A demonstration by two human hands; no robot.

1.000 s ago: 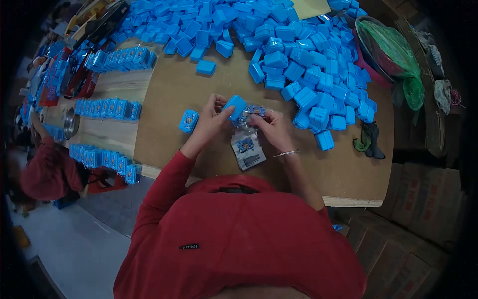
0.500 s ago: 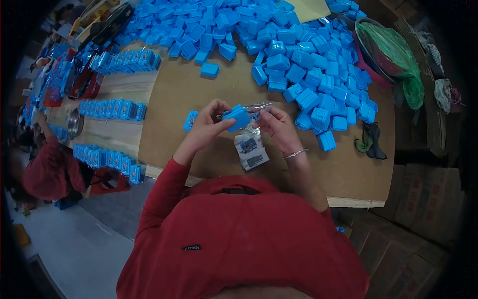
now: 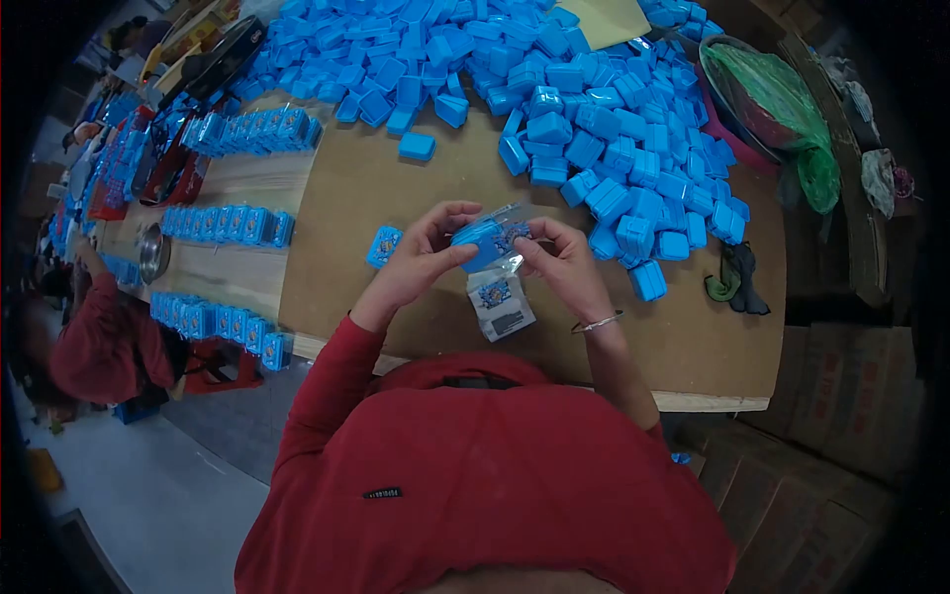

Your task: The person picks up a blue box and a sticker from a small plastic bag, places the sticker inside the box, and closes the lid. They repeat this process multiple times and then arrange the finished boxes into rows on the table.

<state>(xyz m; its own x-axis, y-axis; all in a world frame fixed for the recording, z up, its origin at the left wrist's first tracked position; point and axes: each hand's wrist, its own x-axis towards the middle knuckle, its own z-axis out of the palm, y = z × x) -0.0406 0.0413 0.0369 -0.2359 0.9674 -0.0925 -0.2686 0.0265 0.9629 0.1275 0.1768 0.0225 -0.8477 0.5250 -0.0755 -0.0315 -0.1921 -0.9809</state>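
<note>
My left hand (image 3: pixel 421 259) pinches a small blue plastic box (image 3: pixel 482 247) between thumb and fingers, over the brown board. On the other side, my right hand (image 3: pixel 566 265) grips a clear printed bag (image 3: pixel 512 234) by its edge. The bag's film overlaps the box, whose right part shows through it. Just below the hands lie flat printed plastic bags (image 3: pixel 502 305). A blue box with a printed picture (image 3: pixel 384 246) rests on the board to the left of my left hand.
A big heap of blue boxes (image 3: pixel 594 129) covers the back and right. One blue box (image 3: pixel 417 147) lies apart from it. Rows of bagged boxes (image 3: pixel 228 225) stand at left, near a metal bowl (image 3: pixel 153 252). A person in red (image 3: pixel 104 342) sits farther left. Cartons (image 3: pixel 851 396) stand at right.
The blue box and the bag have come together, and the bag's film now overlaps the box. My left fingers have shifted slightly right and the right hand has turned a little.
</note>
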